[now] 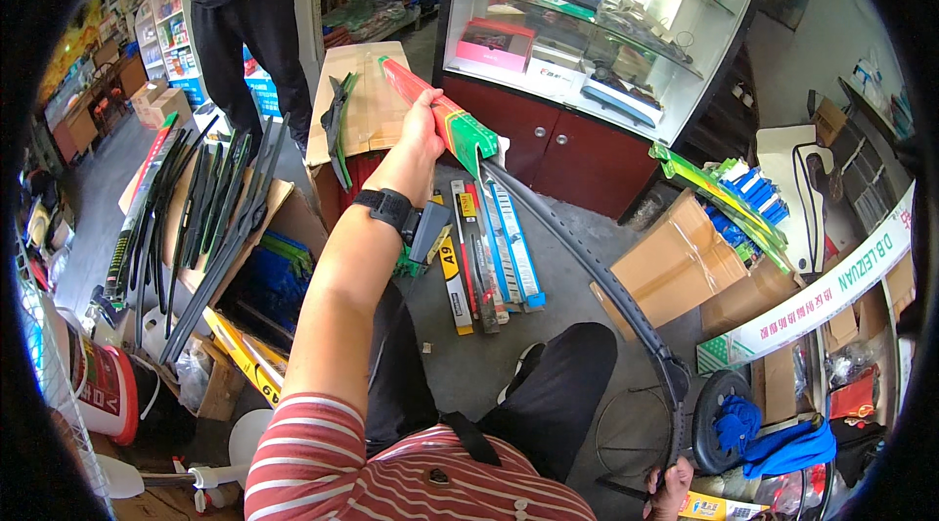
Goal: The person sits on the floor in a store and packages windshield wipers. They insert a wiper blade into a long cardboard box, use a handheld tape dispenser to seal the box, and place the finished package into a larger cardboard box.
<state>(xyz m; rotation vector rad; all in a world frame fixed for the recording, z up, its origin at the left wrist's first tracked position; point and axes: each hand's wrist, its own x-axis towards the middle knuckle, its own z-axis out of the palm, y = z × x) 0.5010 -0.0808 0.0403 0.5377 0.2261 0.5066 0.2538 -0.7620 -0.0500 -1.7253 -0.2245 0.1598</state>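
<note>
My left hand (419,135) is wrapped round a long red and green cardboard sleeve (450,120), held up in front of me and slanting away to the far left. Out of its near end, which is open, runs a long black wiper blade (597,271); how much of it lies inside is hidden. The blade bends down toward the lower right, where my right hand (670,488) grips its other end. On my left wrist is a black strap with a grey device (423,227).
Several black wiper blades (210,208) lie across a carton at the left. Flat packages (479,257) rest on the floor ahead. A cardboard box (675,257) with packages stands at the right. A glass display cabinet (548,130) and a standing person (245,12) are beyond.
</note>
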